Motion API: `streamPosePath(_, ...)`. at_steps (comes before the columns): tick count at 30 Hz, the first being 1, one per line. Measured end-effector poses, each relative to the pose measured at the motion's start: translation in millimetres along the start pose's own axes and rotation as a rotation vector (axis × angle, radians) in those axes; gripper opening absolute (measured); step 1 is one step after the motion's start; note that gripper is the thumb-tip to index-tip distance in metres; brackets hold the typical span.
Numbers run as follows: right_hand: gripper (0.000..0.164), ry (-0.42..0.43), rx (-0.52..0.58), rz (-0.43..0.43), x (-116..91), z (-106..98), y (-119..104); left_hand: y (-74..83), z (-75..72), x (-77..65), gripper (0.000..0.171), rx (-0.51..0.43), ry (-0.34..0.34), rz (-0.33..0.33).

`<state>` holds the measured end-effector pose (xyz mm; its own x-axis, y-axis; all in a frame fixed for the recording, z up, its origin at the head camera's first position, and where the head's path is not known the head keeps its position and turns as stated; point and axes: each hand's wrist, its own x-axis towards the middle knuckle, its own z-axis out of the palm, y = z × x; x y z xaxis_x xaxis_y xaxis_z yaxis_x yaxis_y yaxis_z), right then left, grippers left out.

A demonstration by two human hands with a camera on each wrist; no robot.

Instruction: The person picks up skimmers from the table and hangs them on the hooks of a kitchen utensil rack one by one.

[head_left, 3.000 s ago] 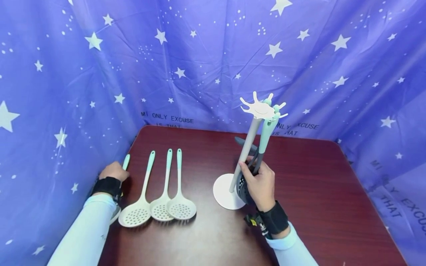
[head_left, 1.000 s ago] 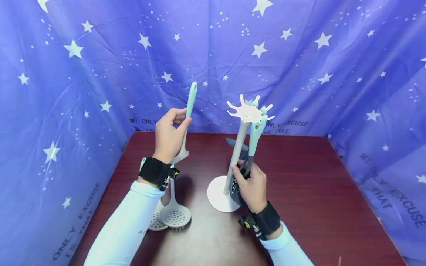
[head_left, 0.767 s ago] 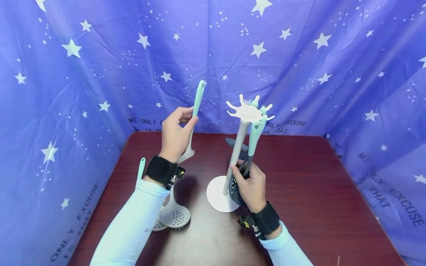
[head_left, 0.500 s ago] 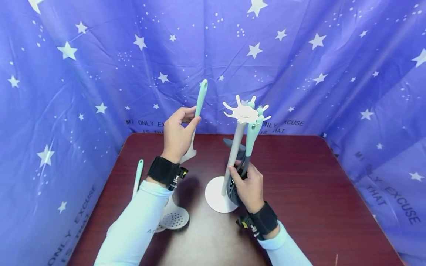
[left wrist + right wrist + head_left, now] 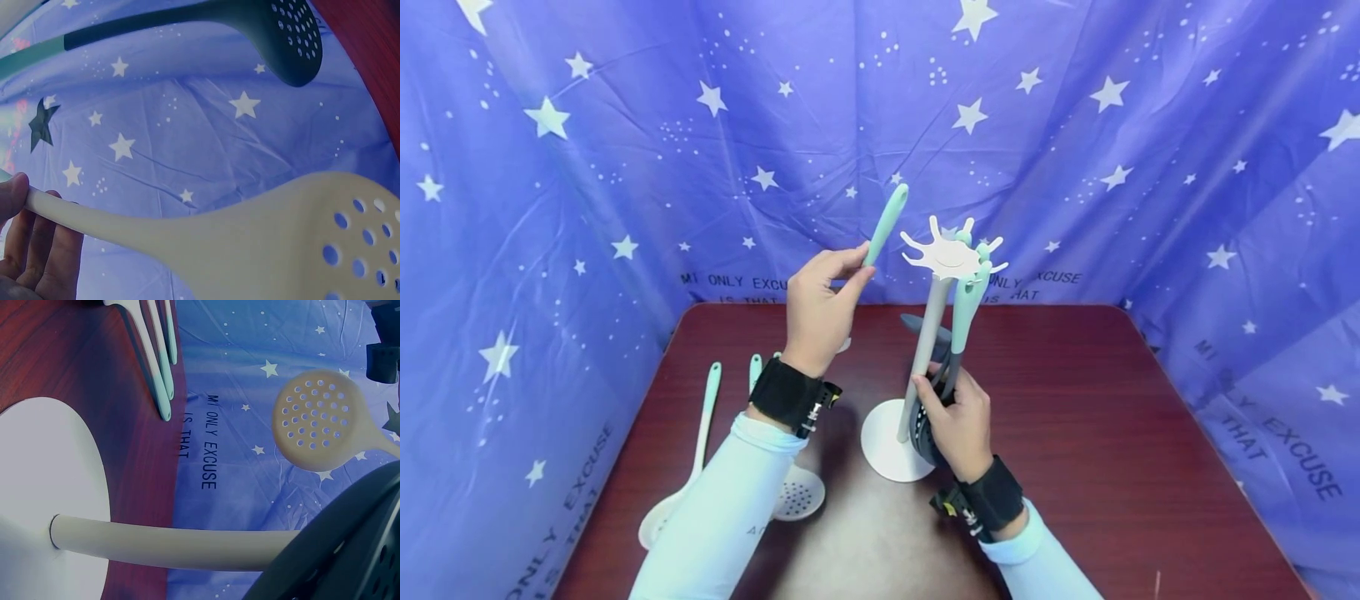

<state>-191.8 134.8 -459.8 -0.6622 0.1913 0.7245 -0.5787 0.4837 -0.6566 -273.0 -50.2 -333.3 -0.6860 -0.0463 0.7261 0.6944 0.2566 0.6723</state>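
The left grip (image 5: 820, 312) is pinching the skimmer (image 5: 269, 225) by its handle, mint end projecting above, while the right grip (image 5: 962, 425) is apparently holding the stand (image 5: 932, 317).

Held skimmer (image 5: 262, 244): smooth, matt plastic
Utensil stand (image 5: 929, 325): smooth plastic
Tabletop (image 5: 1075, 433): glossy, wood-grained
Far curtain (image 5: 850, 125): wrinkled, satiny cloth

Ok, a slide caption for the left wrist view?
Left fingers hold a pale perforated skimmer, with a dark perforated utensil higher in frame.
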Motion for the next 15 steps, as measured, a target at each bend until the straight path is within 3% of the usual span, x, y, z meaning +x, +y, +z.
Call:
streamPosePath(5,0.026,0.007,-0.001,-0.014,-0.7,0.6,2.4,2.9,3.5,-4.1,0.029,-0.013,-0.014,0.011)
streamPosePath(15,0.023,0.005,0.014,0.01,-2.0,0.4,4.1,8.9,4.5,-9.4,0.03,0.047,-0.058,0.05)
